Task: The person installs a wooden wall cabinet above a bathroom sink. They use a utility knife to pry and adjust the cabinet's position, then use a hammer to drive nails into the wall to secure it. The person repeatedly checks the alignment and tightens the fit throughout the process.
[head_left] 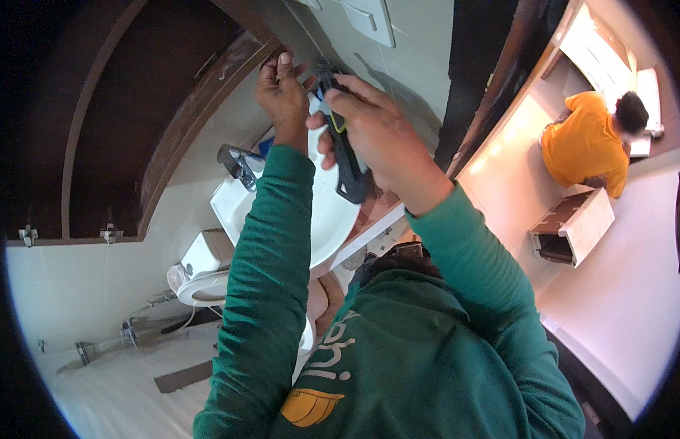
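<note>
Green long sleeves (270, 256) reach up the middle of the frame, and at the top centre the right hand (373, 128) has its fingers wrapped round a black handheld tool (344, 150) with a bit of yellow trim, standing at a slight tilt, can't make out exactly what kind. Left hand (283, 91) is just left of it, fingers curled and thumb up, near the edge of the dark brown cabinet (106, 110) that fills the upper left; can't tell if it's pinching anything. Below both hands there's a white washbasin (333, 212), with a chrome faucet (241, 167) on its left side. White toilet (208, 289) sits lower left of that, and a white switch plate (369, 20) is on the wall at the top. Over at the right of the frame, a person in an orange shirt (581, 143) is bent over near a box-like cabinet piece (592, 223) with an open end
</note>
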Tool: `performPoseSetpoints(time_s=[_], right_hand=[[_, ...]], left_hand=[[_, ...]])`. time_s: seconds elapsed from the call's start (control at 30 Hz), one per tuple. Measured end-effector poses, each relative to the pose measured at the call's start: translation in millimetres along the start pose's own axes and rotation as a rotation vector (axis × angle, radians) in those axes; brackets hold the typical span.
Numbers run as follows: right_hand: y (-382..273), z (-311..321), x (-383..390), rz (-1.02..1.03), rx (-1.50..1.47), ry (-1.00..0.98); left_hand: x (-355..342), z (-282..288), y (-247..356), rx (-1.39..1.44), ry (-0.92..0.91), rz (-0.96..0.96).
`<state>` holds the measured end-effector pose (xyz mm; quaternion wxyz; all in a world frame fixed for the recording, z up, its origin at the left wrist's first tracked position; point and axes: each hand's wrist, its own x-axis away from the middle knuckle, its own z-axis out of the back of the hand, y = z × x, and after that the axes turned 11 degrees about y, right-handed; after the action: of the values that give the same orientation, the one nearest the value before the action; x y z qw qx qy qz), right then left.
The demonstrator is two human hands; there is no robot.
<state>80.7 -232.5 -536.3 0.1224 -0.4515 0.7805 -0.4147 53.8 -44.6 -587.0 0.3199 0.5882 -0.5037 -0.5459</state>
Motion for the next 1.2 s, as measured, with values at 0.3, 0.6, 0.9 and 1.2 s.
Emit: performPoseSetpoints(time_s=[0.3, 0.6, 0.9, 1.2], right_hand=[[8.5, -20.0, -66.4, 0.095, 0.173, -0.069], [5.1, -21.8, -83.1, 0.158, 0.218, -0.059], [-6.8, -15.0, -79.5, 0.148, 0.317, -0.051], [-0.3, -23.2, -84.1, 0.225, 0.33, -0.154]], left_hand=[[10.1, 34.4, -7.4, 0.065, 0.043, 0.124], [4.3, 16.7, 22.9, 0.238, 0.023, 0.104], [-3.1, 9.6, 7.6, -0.108, 0.177, -0.139], [-4.9, 19.2, 11.0, -0.155, 0.094, -0.182]])
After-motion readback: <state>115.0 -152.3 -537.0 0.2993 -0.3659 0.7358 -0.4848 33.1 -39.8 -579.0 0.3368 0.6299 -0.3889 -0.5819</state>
